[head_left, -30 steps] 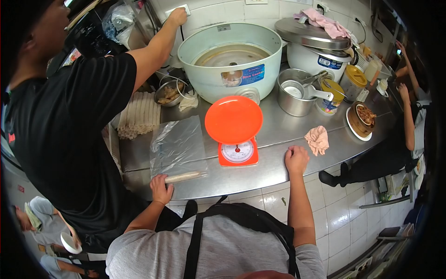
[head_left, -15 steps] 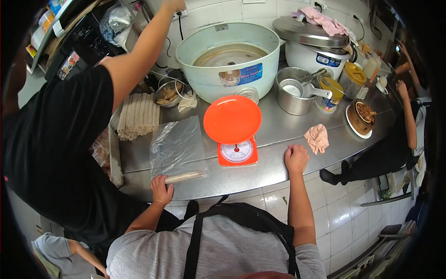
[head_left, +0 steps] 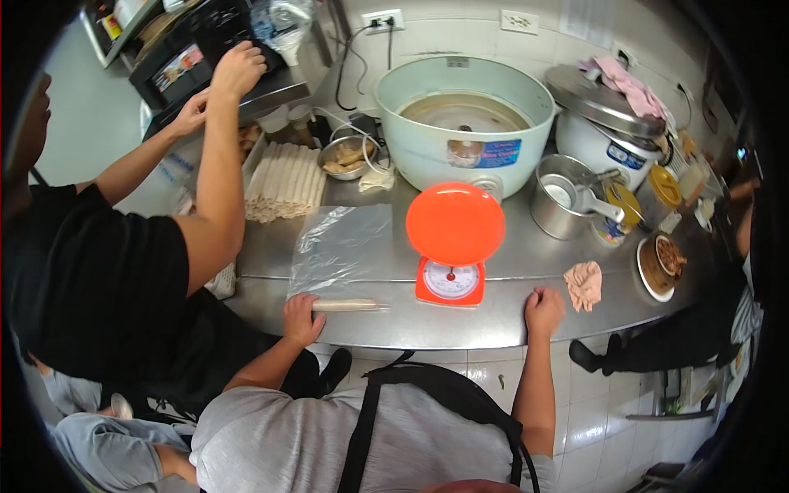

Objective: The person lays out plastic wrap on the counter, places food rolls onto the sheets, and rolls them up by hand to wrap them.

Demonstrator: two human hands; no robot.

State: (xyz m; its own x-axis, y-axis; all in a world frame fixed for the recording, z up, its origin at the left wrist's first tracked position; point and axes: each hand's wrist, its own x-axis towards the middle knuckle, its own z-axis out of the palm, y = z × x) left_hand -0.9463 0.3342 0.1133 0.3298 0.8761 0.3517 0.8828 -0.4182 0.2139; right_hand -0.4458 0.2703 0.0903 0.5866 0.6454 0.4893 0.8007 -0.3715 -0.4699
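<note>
Centrally: scale (head_left: 450, 281). Left of centre: left hand (head_left: 304, 319), fingers around roll (head_left: 349, 305). Right of centre: right hand (head_left: 545, 311), fingers curled inward.

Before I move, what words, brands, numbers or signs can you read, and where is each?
"Rice Cooker": blue label on the pale green pot.
Scale dial: numbers too small to read surely.
White cooker's label: too small.
Front yellow tub's label: blurred.
Clear bag: no legible text.
Any other print: too small or blurred.
</note>
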